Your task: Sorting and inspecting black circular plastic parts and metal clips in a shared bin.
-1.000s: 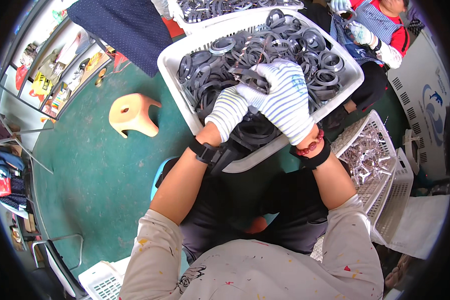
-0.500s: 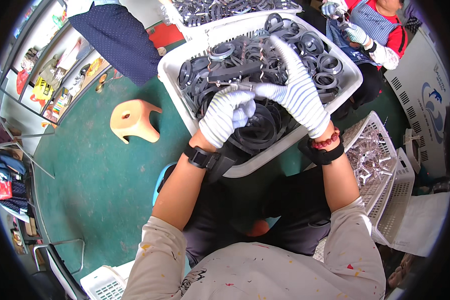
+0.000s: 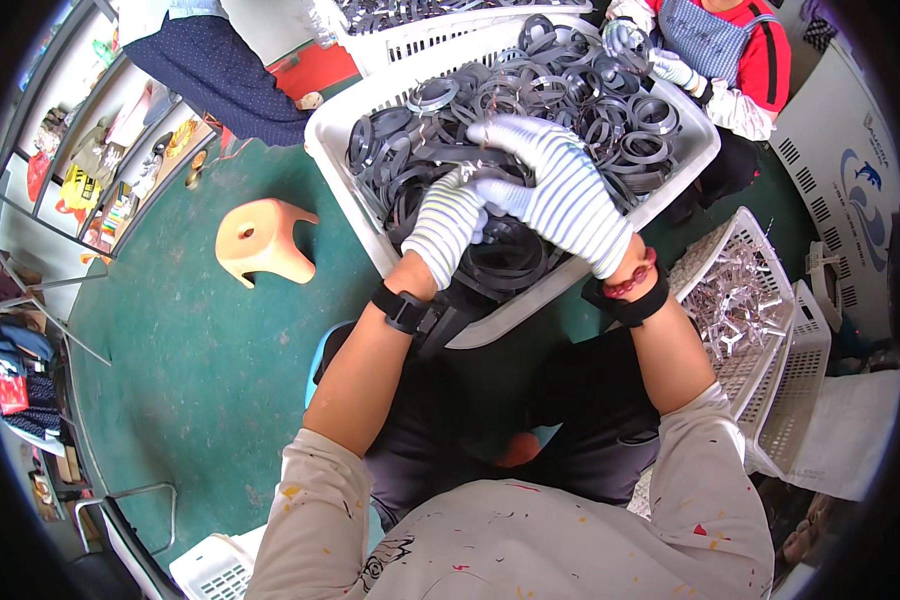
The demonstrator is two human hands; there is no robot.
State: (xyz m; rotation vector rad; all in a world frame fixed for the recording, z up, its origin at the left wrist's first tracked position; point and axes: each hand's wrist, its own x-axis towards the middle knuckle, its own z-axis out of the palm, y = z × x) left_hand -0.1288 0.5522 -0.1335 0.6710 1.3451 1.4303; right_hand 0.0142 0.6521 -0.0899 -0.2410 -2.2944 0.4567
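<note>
Both my hands wear white gloves with blue stripes and meet over a white plastic crate [image 3: 610,236] heaped with dark, flat coiled bands [image 3: 432,95]. My left hand [image 3: 446,225] is closed, and a small shiny bit shows at its fingertips; the rest of what it grips is hidden. My right hand [image 3: 567,190] arches over the bands, fingers stretched toward the left and thumb apart from them, close to my left fingers. A straight dark strip [image 3: 448,154] lies just beyond my fingertips, partly behind the right hand; I cannot tell whether either hand touches it.
At right, a white basket [image 3: 686,262] holds branched silvery metal pieces. Another crate of dark parts [image 3: 425,38] stands beyond mine. A gloved co-worker [image 3: 715,60] handles something at the far right. An orange stool [image 3: 265,238] stands on the green floor at left, near another person's dark-clothed legs [image 3: 215,75].
My right fingers, earlier pointing up and away with a wide gap to the thumb, have come down and bent left over the bands. A thin shiny piece seen between my hands is now mostly hidden.
</note>
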